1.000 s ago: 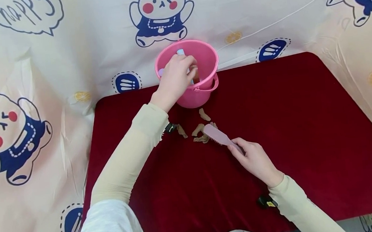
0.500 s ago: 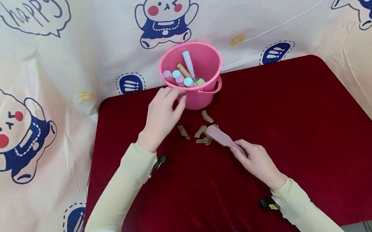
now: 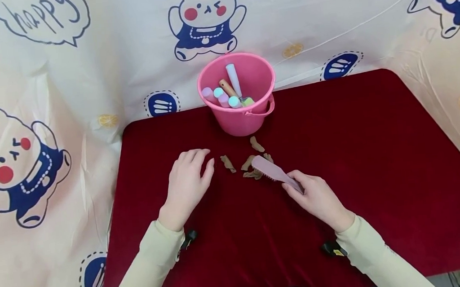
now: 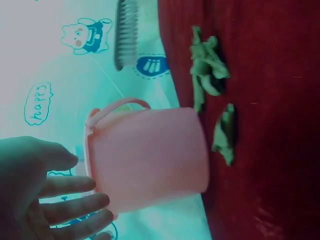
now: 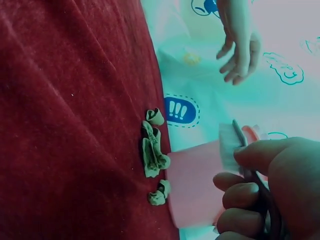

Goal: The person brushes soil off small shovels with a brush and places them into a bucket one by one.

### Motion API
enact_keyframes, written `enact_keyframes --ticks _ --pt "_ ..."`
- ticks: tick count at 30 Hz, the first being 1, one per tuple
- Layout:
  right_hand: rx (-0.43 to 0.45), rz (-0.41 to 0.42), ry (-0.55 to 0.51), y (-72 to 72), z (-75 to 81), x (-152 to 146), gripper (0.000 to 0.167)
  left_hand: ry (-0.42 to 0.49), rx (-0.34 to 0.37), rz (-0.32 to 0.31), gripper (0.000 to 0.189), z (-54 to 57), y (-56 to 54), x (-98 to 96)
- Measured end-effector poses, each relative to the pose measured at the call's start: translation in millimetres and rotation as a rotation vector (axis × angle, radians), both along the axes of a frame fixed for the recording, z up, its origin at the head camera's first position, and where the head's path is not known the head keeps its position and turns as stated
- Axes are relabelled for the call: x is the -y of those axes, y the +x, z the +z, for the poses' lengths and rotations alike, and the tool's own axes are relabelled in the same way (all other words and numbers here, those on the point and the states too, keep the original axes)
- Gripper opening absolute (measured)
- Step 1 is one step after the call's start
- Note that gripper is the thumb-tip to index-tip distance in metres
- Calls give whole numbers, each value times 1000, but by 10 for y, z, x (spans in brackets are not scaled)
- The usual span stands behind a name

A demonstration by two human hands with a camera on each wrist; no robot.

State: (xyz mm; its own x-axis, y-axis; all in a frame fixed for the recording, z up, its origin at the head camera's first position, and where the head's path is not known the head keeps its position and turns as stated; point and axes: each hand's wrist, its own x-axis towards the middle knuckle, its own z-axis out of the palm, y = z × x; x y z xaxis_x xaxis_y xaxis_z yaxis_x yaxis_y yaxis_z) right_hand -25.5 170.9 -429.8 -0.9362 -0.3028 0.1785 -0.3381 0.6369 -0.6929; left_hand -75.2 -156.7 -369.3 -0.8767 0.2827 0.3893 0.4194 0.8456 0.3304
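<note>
My right hand (image 3: 319, 199) grips the handle of a pale pink brush (image 3: 269, 168), thumb laid along it. The brush's white bristles (image 5: 229, 149) show in the right wrist view. In the head view the brush head overlaps several crumpled tan scraps (image 3: 247, 162). One scrap (image 3: 227, 163) lies apart to the left, another (image 3: 256, 144) nearer the bucket. My left hand (image 3: 186, 183) holds nothing, its fingers spread, left of the scraps. A pink bucket (image 3: 239, 121) stands behind them, with several lilac and blue-capped items (image 3: 219, 93) and a wooden handle (image 3: 227, 88) inside.
A dark red cloth (image 3: 369, 159) covers the table. Its back edge runs just behind the bucket. A printed cartoon curtain (image 3: 133, 47) hangs close behind and at both sides. The bucket's carrying handle (image 3: 265, 111) hangs down at its right.
My left hand has come out of the bucket and drawn back toward the front left, with nothing in it. My right hand keeps the brush almost in the same place over the scraps.
</note>
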Motion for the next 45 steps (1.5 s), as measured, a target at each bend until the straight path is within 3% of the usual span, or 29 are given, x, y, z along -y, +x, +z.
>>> enact_keyframes --ticks 5,12,18,23,34,45 --pt "39 -22 65 -69 52 -36 8 13 -7 23 24 -103 110 59" --pt "210 -42 170 -268 83 -184 18 -8 -49 72 17 -182 185 185" --pt "312 -85 291 -489 12 -361 22 -19 -50 93 17 -232 240 237" --pt "351 -144 319 -612 -73 -410 24 -19 -34 101 17 -262 269 236" --pt "311 -216 355 -714 -178 -348 28 -47 1 88 16 -306 276 252" --pt "59 -276 474 -667 -270 -290 34 -88 31 129 15 -300 272 273"
